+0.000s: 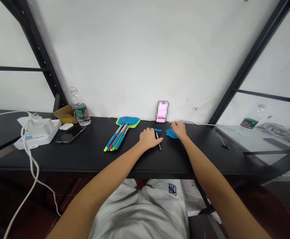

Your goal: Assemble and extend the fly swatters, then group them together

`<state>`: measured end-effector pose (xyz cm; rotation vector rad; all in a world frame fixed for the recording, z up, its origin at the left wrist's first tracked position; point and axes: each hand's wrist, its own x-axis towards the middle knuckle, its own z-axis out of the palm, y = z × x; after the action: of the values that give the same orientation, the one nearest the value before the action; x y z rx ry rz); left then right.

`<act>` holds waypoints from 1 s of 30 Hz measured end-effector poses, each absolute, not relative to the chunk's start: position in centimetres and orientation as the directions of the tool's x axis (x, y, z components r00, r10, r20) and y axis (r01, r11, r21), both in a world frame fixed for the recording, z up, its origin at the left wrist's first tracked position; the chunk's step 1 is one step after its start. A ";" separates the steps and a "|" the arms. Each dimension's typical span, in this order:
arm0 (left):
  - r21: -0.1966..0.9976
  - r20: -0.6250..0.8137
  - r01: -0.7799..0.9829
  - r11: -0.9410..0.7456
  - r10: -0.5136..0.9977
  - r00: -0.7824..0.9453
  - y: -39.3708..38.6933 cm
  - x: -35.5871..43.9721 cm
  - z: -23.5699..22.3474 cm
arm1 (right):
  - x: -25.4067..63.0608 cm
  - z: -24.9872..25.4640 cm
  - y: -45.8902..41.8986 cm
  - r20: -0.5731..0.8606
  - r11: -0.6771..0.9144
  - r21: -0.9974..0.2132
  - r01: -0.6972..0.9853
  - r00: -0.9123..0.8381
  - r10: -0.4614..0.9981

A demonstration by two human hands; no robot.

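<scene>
My left hand (149, 138) lay flat, fingers spread, beside a thin metal fly-swatter shaft (157, 141) pointing near to far; my right hand (178, 129) covered a blue swatter head (171, 133), its grip impossible to tell.

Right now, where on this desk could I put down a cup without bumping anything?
Bare black desktop runs right of the right hand, up to a short black cable. A narrower gap lies between the phone and the fly swatters. It's crowded around the white power strip and around the left hand.
</scene>
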<state>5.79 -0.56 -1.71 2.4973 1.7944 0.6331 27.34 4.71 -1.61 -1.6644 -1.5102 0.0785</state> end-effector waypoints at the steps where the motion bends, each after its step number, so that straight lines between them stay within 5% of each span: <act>1: 0.224 0.314 0.910 -0.350 0.910 0.272 -0.5 5.8 -1.8 | 27.3 -1.6 4.7 0.481 0.108 -0.608 0.786 0.257 0.838; 17: 0.241 0.253 0.888 -0.392 0.908 0.333 0.5 4.8 -1.5 | 25.1 -2.3 4.5 0.452 0.266 -0.519 0.812 -0.004 0.892; 30: 0.207 0.210 0.885 -0.416 0.903 0.376 0.6 4.9 -1.2 | 24.5 -2.1 4.2 0.423 0.255 -0.493 0.832 -0.027 0.906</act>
<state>4.87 0.61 -1.18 2.5558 1.6633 0.4502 24.52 4.22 -2.13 -1.5809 -1.8583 0.1400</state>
